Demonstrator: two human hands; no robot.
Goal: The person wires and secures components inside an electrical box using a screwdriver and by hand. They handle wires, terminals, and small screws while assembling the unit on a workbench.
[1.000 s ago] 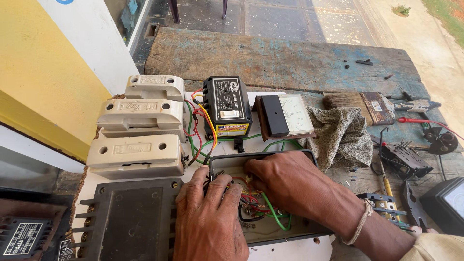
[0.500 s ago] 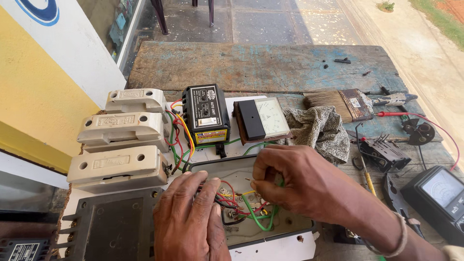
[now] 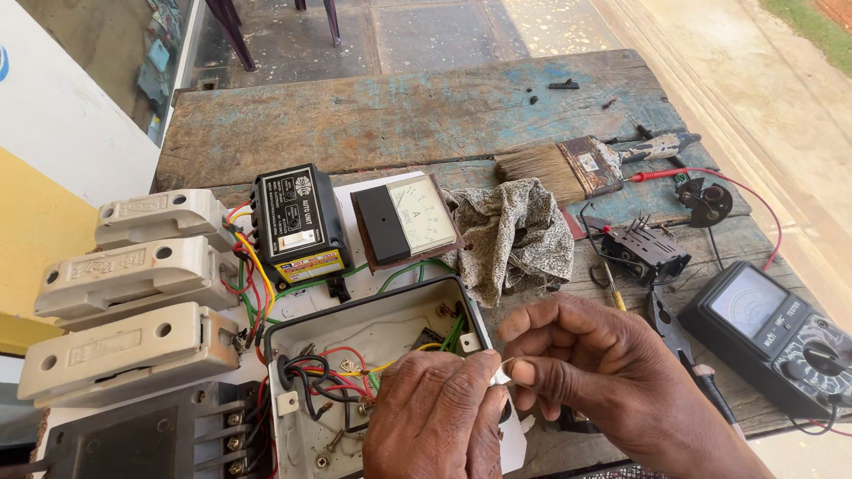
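Observation:
My left hand [image 3: 439, 417] rests over the front right part of an open white switch box [image 3: 373, 333] that is full of red, black, green and yellow wires [image 3: 333, 372]. My right hand [image 3: 595, 372] is just right of the box. Its thumb and forefinger pinch a small white piece [image 3: 503, 374], and the left fingertips touch the same piece. Behind the box stand a black control unit [image 3: 295, 223] and a square analogue panel meter [image 3: 408, 220]. Three cream fuse carriers [image 3: 133, 302] sit on the left of the board.
A grey rag [image 3: 515, 235] lies right of the meter, with a paintbrush [image 3: 572, 168] behind it. A black multimeter [image 3: 777, 333] with a red lead [image 3: 737, 186] sits at the right edge. A black terminal block [image 3: 643, 253] and a small screwdriver [image 3: 614, 293] lie between. A black contactor [image 3: 151, 439] is at the lower left.
My right hand has drawn out of the box to its right side and now pinches a small white piece. My left hand shifted right. The inside of the box shows now.

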